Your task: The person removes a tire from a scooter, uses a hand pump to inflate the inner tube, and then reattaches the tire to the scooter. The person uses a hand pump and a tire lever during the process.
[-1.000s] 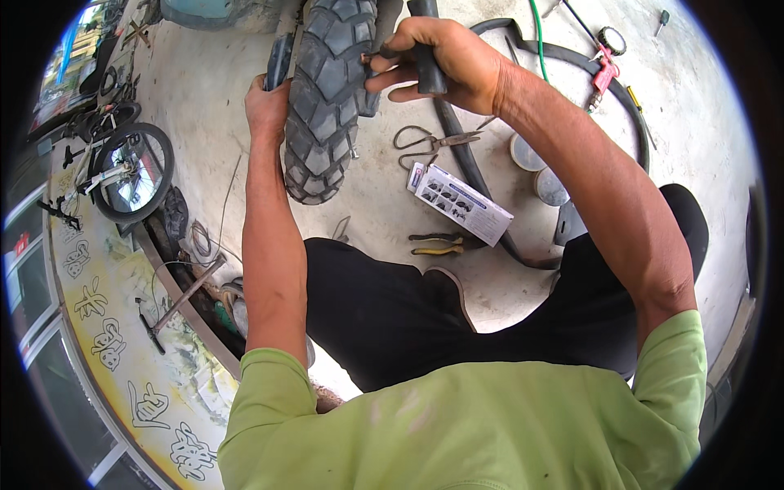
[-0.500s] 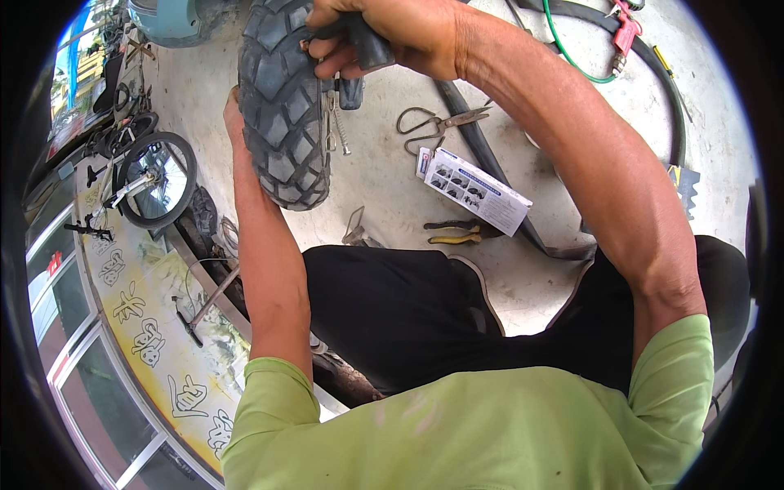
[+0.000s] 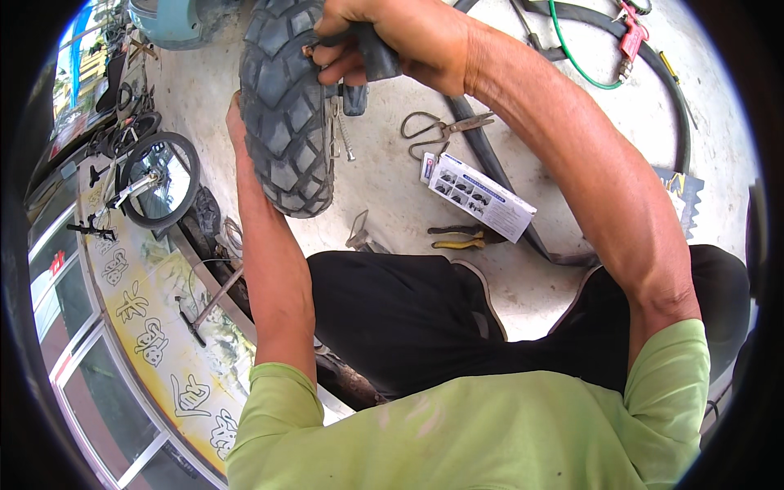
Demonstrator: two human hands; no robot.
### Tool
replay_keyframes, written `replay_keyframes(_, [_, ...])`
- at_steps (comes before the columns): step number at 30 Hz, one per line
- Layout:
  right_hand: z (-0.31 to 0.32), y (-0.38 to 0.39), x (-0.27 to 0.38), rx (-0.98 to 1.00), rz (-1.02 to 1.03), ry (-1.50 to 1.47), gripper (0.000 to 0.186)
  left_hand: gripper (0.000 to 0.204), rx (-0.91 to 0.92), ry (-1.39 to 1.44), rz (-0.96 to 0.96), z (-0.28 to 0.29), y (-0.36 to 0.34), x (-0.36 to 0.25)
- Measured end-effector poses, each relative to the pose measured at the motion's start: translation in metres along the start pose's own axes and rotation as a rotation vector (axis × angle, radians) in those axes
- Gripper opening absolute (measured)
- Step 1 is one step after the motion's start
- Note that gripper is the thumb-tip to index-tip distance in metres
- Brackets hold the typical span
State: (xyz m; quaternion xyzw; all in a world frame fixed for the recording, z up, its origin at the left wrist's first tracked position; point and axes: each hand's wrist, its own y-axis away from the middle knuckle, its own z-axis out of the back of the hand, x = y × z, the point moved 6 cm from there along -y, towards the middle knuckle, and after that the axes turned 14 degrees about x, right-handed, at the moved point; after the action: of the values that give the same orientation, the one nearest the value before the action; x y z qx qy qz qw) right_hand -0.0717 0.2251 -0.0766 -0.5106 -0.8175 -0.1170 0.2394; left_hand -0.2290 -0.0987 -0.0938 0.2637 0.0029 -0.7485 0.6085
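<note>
Pale floor [image 3: 392,192] around treaded tire [image 3: 284,106]

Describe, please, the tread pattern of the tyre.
The tyre has chunky, angular grey-black blocks parted by grooves; the head view shows it best.

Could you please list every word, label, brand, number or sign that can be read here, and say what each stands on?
Yellow-and-white board: large outlined characters, which I won't copy out.
White box: a printed heading, small text and pictures; the smaller print is too small to read.
Red mark at the windows: too blurred to read.
Tyre: no lettering can be made out on its tread.
</note>
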Motion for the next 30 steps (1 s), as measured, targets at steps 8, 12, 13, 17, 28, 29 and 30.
replay_keyframes(8, [0.007, 0.0, -0.007, 0.04, 0.021, 0.105, 0.028, 0.04, 0.005, -0.017, 0.0, -0.003, 0.003, -0.007])
replay_keyframes(12, [-0.018, 0.032, 0.016, -0.092, -0.069, 0.434, 0.035, 0.04, 0.005, -0.027, 0.006, -0.003, 0.004, -0.012])
replay_keyframes(13, [-0.022, 0.036, 0.019, -0.094, -0.107, 0.48, 0.034, 0.04, 0.002, -0.033, 0.007, -0.003, 0.004, -0.014])
replay_keyframes(17, [-0.039, 0.048, 0.017, -0.038, -0.198, 0.438, 0.035, 0.041, 0.0, -0.055, 0.023, -0.004, 0.009, -0.018])
replay_keyframes(28, [-0.058, 0.042, -0.035, 0.012, -0.086, 0.059, 0.023, 0.042, -0.025, -0.167, 0.089, 0.0, 0.014, -0.048])
replay_keyframes(29, [-0.059, 0.042, -0.038, 0.013, -0.08, 0.043, 0.024, 0.043, -0.034, -0.186, 0.106, 0.002, 0.014, -0.051])
replay_keyframes(30, [-0.062, 0.045, -0.04, 0.011, -0.093, 0.03, 0.023, 0.043, -0.04, -0.209, 0.125, 0.004, 0.013, -0.056])
